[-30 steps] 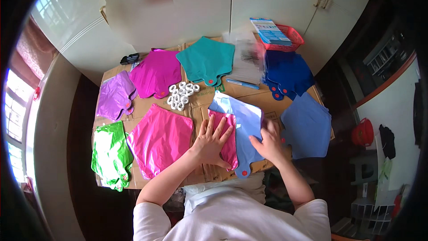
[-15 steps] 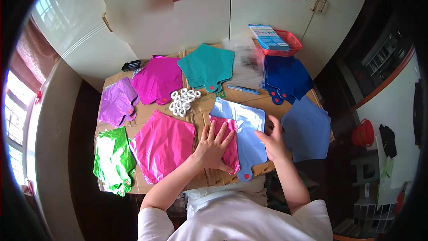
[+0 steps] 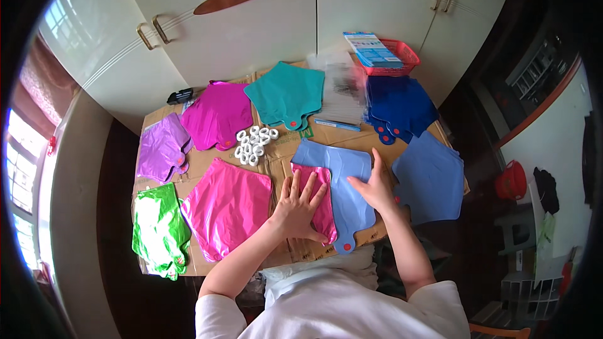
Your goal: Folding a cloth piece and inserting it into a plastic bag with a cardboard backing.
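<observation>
My left hand [image 3: 300, 208] lies flat with spread fingers on a folded pink foil balloon [image 3: 322, 212]. That one rests over the left part of a light blue foil balloon [image 3: 350, 172], whose tab with a red dot points toward me. At the blue balloon's right edge is my right hand [image 3: 379, 189], thumb over the foil and index finger stretched away from me along the edge; the other fingers are partly hidden. Left of my left hand lies a stack of pink foil balloons [image 3: 229, 207]. More light blue foil balloons [image 3: 433, 179] lie right of my right hand.
Several white rings [image 3: 253, 145] sit mid-cardboard. Around them are purple [image 3: 163, 147], magenta [image 3: 217, 113], teal [image 3: 286, 94], green [image 3: 158, 223] and dark blue [image 3: 402, 107] foil balloons. Clear plastic sleeves [image 3: 342, 94], a blue pen [image 3: 338, 125] and a red basket [image 3: 408, 56] stand farther back.
My right hand has shifted slightly left and away from me, its thumb farther over the light blue balloon. The balloon's foil lies less shiny. My left hand stays on the pink one.
</observation>
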Demonstrator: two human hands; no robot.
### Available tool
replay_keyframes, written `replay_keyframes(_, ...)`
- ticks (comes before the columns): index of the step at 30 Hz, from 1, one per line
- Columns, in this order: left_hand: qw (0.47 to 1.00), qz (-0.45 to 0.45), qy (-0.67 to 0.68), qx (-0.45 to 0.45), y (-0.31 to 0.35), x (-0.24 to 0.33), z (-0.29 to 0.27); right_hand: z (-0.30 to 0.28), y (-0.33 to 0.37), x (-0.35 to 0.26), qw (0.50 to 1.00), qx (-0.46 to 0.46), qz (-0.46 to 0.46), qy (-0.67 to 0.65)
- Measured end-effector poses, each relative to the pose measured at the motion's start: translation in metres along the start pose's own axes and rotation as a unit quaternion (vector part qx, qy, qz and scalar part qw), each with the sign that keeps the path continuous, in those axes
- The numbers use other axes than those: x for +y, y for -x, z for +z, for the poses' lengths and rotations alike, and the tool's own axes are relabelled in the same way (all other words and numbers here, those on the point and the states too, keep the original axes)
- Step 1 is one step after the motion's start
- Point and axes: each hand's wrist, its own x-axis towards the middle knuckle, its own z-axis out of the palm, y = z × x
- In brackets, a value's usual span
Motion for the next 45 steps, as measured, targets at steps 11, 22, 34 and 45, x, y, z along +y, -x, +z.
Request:
replay_keyframes(11,1.000,-0.004,0.007,0.011,0.000,0.002,0.002,-0.007,0.029,0.000,0.987,-0.054,0.123,-0.092)
replay_keyframes(22,0.999,0.006,0.010,0.054,0.003,-0.001,0.007,0.007,0.056,-0.059,0.987,-0.142,-0.076,0.027)
replay_keyframes(34,0.999,0.020,0.019,0.020,0.001,-0.004,0.003,0.026,0.066,-0.067,0.970,-0.138,-0.137,0.150)
replay_keyframes(45,0.907,-0.176,0.336,0.183,-0.037,-0.043,-0.001,0.027,0.067,-0.071,0.967,-0.119,-0.147,0.168)
